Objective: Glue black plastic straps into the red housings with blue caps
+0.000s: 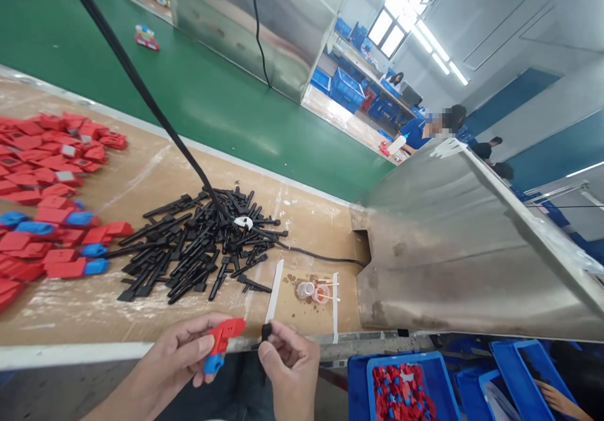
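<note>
My left hand (pixel 182 352) pinches a red and blue plastic toy part (pixel 221 340) near the bench's front edge, its red end pointing right and the blue end down. Just to the right, my right hand (pixel 292 361) grips a black plastic piece (pixel 267 331) between thumb and fingers; most of that piece is hidden by the hand. The two parts are apart. Beyond my hands lies a heap of long black gun-shaped plastic pieces (pixel 189 263). A pile of red plastic parts (pixel 42 157), several with blue ends, covers the bench on the left.
Small cups (pixel 321 294) with sticks stand between white tape strips. A black cable (pixel 155 109) crosses the black heap. Behind runs a green belt (pixel 226 119) carrying a toy (pixel 146 38). A metal panel (pixel 434 238) rises at right, above a blue crate (pixel 446 383). Co-workers sit beyond.
</note>
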`<control>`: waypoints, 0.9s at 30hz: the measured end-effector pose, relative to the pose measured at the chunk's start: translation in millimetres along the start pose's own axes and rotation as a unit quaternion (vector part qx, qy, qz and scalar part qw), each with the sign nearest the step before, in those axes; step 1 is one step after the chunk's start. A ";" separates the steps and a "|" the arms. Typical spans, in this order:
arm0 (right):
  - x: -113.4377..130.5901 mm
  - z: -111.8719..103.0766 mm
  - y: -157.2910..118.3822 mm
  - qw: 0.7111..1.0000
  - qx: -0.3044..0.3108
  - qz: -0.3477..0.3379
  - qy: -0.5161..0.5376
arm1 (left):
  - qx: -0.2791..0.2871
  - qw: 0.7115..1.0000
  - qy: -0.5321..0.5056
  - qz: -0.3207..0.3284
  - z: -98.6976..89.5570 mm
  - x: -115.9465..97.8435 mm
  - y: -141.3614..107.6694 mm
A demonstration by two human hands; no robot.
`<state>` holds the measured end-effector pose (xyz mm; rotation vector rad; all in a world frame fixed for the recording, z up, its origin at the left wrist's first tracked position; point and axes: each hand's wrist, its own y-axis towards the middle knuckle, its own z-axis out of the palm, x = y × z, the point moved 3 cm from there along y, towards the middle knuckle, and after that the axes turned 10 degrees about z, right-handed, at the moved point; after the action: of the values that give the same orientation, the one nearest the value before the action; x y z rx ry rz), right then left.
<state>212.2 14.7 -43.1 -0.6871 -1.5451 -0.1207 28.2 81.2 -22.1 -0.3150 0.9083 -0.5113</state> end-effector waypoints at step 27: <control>38.9 28.5 -3.5 0.992 -0.015 -0.120 -0.043 | 0.022 0.998 -0.057 0.022 11.2 7.3 19.7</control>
<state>188.0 38.8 -8.8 -0.5331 -1.7085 -0.2975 46.7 94.2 -29.6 -0.2802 0.7897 -0.4668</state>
